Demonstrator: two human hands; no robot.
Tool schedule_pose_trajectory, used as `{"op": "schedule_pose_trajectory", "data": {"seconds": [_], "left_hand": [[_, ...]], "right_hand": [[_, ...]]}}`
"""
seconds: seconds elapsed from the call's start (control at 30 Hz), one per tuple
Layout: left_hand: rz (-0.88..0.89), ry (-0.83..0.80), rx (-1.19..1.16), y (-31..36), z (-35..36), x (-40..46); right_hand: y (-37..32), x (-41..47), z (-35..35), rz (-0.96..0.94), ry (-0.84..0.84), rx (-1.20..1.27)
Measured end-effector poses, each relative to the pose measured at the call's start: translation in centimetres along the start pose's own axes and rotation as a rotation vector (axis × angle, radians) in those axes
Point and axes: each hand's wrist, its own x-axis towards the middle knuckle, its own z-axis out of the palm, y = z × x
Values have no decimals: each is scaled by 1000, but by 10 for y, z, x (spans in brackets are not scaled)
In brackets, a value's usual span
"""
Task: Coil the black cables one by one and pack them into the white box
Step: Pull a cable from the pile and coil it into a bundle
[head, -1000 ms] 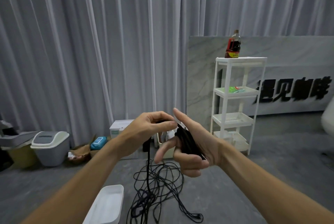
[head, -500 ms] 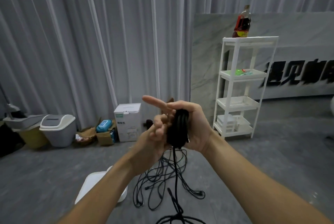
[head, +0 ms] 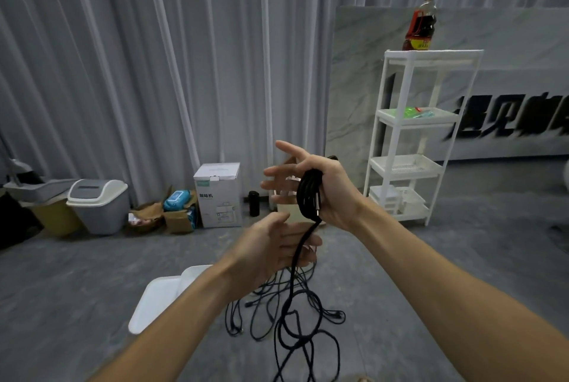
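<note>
At centre, right hand [head: 326, 193] grasps limp, light cable coil [head: 309, 193]; left hand [head: 274, 249] released, tail [head: 300, 255] at 6 o'clock—pinch there.

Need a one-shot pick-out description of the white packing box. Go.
Start at the tangle of black cables on the grey floor. The white box lies just left of it, partly behind the left forearm. Unlike the tall printed carton by the curtain, it is low, plain and open-topped.
</note>
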Motion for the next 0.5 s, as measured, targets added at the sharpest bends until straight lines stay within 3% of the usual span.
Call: {"op": "schedule_pose_trajectory", "data": {"seconds": [0.3,0.5], "left_hand": [[-21,60,184,11,-6,-4],[81,172,822,31,0,-9]], "right_hand": [[1,-14,-9,116,58,-404],[7,-25,-13,244,32,-595]]}}
